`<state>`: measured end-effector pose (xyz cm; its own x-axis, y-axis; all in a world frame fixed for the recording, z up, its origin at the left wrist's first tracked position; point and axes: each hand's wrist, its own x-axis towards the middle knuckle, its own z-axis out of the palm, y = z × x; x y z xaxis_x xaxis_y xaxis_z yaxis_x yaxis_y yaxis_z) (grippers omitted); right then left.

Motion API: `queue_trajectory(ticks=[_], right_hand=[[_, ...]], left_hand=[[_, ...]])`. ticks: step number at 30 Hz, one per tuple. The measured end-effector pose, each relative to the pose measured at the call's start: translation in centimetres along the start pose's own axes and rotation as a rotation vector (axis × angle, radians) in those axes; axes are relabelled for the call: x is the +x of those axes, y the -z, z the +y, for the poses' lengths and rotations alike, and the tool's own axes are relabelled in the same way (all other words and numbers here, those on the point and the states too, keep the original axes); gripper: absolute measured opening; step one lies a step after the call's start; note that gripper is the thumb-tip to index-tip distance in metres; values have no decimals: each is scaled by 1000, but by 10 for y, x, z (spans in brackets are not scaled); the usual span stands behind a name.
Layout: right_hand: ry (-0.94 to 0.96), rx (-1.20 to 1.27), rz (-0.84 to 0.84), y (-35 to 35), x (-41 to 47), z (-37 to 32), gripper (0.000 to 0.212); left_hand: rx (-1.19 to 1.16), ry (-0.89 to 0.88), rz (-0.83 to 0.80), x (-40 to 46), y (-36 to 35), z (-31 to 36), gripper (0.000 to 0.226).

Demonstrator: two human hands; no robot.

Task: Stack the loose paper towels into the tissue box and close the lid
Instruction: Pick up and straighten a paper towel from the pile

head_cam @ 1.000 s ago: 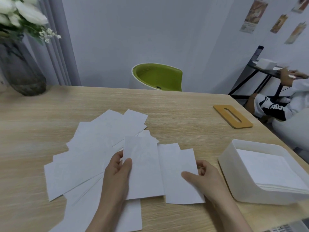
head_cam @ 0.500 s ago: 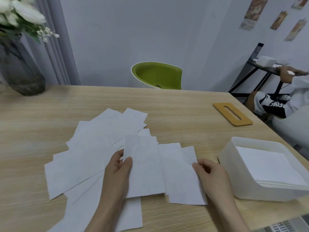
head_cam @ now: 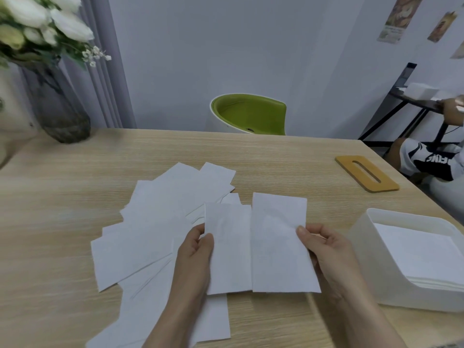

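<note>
Several loose white paper towels (head_cam: 160, 222) lie fanned out on the wooden table. My left hand (head_cam: 195, 249) pinches one towel (head_cam: 228, 252) by its left edge. Beside it my right hand (head_cam: 324, 247) pinches a second towel (head_cam: 278, 244) by its right edge, lifted off the table. The white open tissue box (head_cam: 371, 267) stands at the right with a stack of towels (head_cam: 416, 249) inside. Its tan wooden lid (head_cam: 344, 162) with a slot lies apart on the table, behind the box.
A dark glass vase (head_cam: 57, 106) with white flowers stands at the back left corner. A green chair (head_cam: 248, 114) sits behind the far table edge. Another person (head_cam: 426, 159) sits at the right beside the table.
My right hand has picked up the right-hand towel from the table and raised it beside the one in my left hand. My left hand has kept its towel.
</note>
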<state>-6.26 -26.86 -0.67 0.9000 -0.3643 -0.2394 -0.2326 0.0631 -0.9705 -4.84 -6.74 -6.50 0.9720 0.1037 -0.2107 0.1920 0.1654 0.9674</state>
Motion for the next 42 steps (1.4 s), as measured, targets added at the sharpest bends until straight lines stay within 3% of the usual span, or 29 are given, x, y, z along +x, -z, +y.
queue_trajectory(ticks=[9, 28, 31, 34, 36, 42], right_hand=[[-18, 27, -125, -47, -4, 16, 5], [78, -62, -90, -56, -2, 30, 4], [183, -255, -48, -56, -5, 34, 20], [123, -244, -153, -56, -12, 37, 44], [79, -215, -236, -58, -17, 39, 44], [68, -345, -234, -49, -22, 40, 64]], left_hand=[[-44, 6, 16, -1, -1, 2, 34], [-18, 7, 0, 1, -3, -1, 20], [-14, -2, 19, 1, -3, 0, 21], [-32, 6, 12, -1, -5, 2, 23], [-32, 17, -27, -4, -11, 5, 23], [38, -26, -111, -16, -30, 10, 26]])
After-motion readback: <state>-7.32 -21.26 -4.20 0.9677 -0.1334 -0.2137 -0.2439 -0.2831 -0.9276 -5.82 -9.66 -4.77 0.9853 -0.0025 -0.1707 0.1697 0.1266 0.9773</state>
